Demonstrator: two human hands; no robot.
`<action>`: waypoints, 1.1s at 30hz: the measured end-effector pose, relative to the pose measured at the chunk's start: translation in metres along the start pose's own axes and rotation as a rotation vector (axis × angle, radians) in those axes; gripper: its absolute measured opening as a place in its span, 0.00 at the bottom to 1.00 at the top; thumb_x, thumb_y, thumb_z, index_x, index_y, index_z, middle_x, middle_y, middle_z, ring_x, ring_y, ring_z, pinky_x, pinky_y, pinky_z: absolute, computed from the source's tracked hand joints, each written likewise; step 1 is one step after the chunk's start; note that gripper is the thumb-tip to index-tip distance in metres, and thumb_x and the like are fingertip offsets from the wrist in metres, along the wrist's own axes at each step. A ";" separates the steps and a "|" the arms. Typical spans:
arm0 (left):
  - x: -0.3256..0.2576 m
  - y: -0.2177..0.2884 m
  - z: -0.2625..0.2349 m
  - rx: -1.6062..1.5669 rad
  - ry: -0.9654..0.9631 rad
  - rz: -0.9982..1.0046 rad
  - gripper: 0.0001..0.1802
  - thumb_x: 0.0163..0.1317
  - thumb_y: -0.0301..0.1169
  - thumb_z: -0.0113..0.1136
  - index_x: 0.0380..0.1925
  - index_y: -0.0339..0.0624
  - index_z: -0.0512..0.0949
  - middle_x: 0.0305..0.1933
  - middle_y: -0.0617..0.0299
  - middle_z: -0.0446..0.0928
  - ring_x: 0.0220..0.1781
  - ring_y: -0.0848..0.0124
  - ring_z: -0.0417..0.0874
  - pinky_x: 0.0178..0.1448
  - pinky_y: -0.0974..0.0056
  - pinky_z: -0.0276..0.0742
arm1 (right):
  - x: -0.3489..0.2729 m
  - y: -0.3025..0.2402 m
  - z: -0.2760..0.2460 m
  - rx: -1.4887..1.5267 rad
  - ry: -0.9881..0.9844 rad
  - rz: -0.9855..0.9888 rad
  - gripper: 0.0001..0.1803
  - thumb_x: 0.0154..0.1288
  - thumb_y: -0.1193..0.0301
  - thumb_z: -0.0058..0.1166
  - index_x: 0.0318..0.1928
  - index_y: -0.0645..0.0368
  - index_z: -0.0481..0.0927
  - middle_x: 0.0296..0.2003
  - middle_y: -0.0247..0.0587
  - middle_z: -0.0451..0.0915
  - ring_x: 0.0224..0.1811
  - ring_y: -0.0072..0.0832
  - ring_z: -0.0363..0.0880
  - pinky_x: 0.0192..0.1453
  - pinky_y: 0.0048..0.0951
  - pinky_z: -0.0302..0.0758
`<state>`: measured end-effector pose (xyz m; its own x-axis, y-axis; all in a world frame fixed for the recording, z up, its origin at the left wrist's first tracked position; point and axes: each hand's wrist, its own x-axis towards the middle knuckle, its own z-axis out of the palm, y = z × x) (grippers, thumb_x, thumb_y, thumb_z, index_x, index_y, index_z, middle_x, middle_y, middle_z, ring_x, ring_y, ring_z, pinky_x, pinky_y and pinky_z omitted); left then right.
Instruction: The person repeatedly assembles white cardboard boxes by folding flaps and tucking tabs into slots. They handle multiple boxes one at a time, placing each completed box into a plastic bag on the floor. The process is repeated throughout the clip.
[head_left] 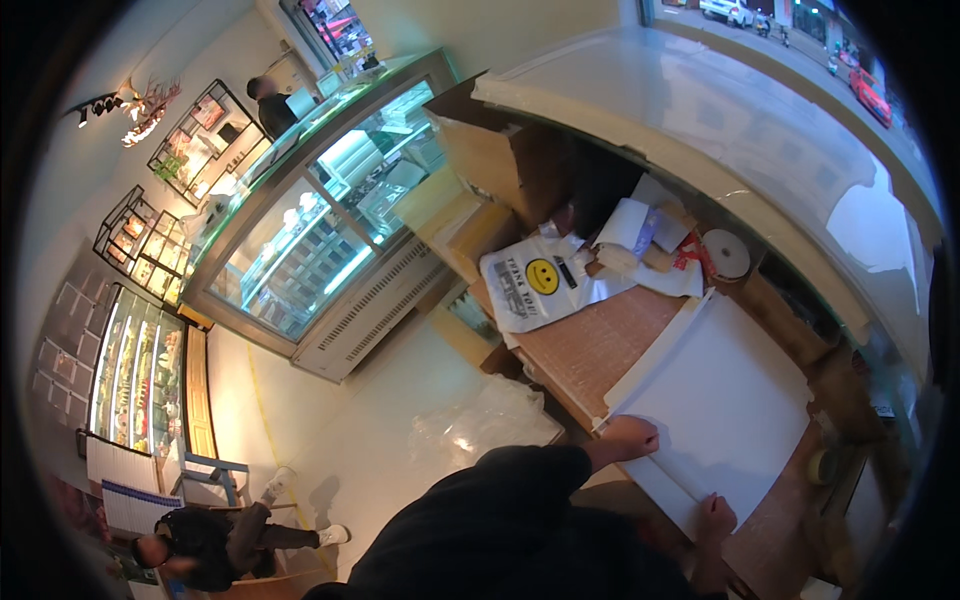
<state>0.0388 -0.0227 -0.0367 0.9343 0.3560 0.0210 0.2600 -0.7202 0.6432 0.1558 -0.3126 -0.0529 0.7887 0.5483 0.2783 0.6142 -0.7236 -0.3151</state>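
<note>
A large white cardboard sheet point(725, 390) lies on the brown tabletop point(600, 340), with creased flaps along its edges. My left hand point(632, 436) is closed at the near left corner of the sheet, fingers curled over its edge strip. Farther right along that same near edge, my right hand point(716, 516) is also closed on the strip. Between the two hands the strip looks folded up along a crease. The fingertips are small in the picture, and the undersides of both hands are hidden.
Beyond the sheet lie a white plastic bag point(540, 280) with a yellow smiley, a white roll point(726, 254) and cardboard boxes point(490, 160). Tape point(822, 466) sits at the right. Clear plastic wrap point(480, 425) is left of the table. One person point(200, 545) sits lower left; another point(272, 105) stands behind the glass display case point(320, 240).
</note>
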 end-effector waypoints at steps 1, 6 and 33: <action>0.001 0.000 0.000 -0.072 0.099 -0.029 0.13 0.55 0.40 0.52 0.20 0.43 0.75 0.23 0.53 0.76 0.28 0.49 0.77 0.32 0.49 0.72 | 0.000 0.005 0.004 0.018 0.046 0.004 0.17 0.63 0.67 0.51 0.18 0.58 0.71 0.13 0.46 0.70 0.14 0.46 0.69 0.21 0.45 0.66; 0.009 0.006 -0.010 -0.379 0.232 -0.245 0.15 0.60 0.42 0.52 0.27 0.42 0.77 0.28 0.47 0.78 0.31 0.46 0.77 0.36 0.48 0.73 | 0.004 0.016 0.011 0.672 0.151 0.488 0.19 0.67 0.63 0.49 0.20 0.58 0.70 0.12 0.38 0.67 0.12 0.29 0.66 0.17 0.35 0.62; -0.013 0.078 -0.125 0.165 0.558 0.351 0.27 0.55 0.25 0.57 0.58 0.40 0.69 0.63 0.42 0.66 0.66 0.44 0.64 0.67 0.39 0.58 | 0.005 0.030 -0.174 1.591 -0.150 0.634 0.17 0.67 0.70 0.46 0.53 0.65 0.71 0.48 0.46 0.77 0.47 0.37 0.79 0.55 0.39 0.76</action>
<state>0.0165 -0.0094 0.1085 0.7156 0.3063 0.6278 0.0393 -0.9150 0.4016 0.1729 -0.4043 0.0969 0.8393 0.4616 -0.2874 -0.4212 0.2177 -0.8804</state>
